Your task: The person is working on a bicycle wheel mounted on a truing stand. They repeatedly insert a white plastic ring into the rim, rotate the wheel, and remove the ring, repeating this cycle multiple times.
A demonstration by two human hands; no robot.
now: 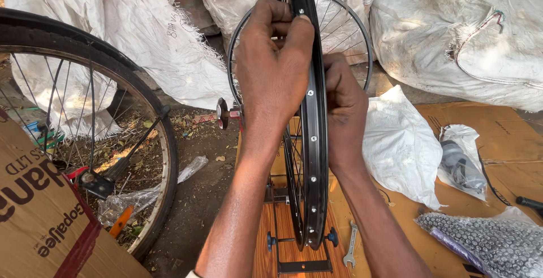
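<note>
Sacks (469, 35) are piled behind, a tyred bicycle wheel (85, 136) stands at left, and a spanner (351, 245) lies on cardboard (509, 142). Centrally, a black rim (314, 159) is held upright and edge-on in a truing stand (302, 255), its silver spokes fanning inside. The left hand (274, 69) is curled over its top; the right hand (345, 114) is pressed against its side

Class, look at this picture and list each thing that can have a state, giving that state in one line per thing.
Black spoked bicycle rim: upright, edge-on in a stand, no tyre.
Left hand: gripping the rim's top.
Right hand: closed on the rim's side.
Silver open-ended spanner: lying flat, untouched.
Tyred bicycle wheel: upright, tyre fitted.
White woven sack: lying crumpled on cardboard.
</note>
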